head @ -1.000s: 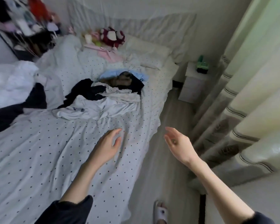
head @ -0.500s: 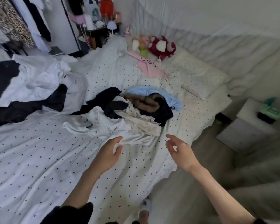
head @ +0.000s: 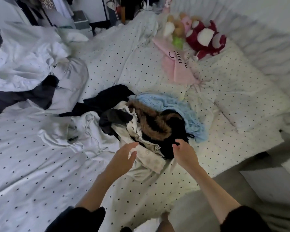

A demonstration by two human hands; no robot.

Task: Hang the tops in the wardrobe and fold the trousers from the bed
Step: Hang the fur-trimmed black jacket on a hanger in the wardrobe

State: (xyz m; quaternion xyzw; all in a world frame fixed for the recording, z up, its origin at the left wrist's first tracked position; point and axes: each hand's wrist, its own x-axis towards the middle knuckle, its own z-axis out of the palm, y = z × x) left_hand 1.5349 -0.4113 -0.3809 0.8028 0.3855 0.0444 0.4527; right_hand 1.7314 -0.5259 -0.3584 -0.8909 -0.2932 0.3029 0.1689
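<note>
A heap of clothes lies mid-bed on the dotted sheet [head: 32,173]: a black garment with a brown fur trim [head: 157,124], a cream top [head: 147,156], a light blue knit [head: 182,108], a white garment [head: 84,129] and a black piece [head: 104,101]. My right hand [head: 184,153] pinches the near edge of the black fur-trimmed garment. My left hand [head: 124,158] hovers open just above the cream top, fingers spread.
More white and black clothes [head: 23,69] are piled at the left. Plush toys [head: 203,37] and a pink cloth [head: 177,64] sit by the headboard. A clothes rail [head: 45,9] stands at the far left. Floor [head: 224,186] runs along the bed's right side.
The view swung left and closer to the bed. Both hands reached forward to the heap, and my right hand took hold of the black garment's edge.
</note>
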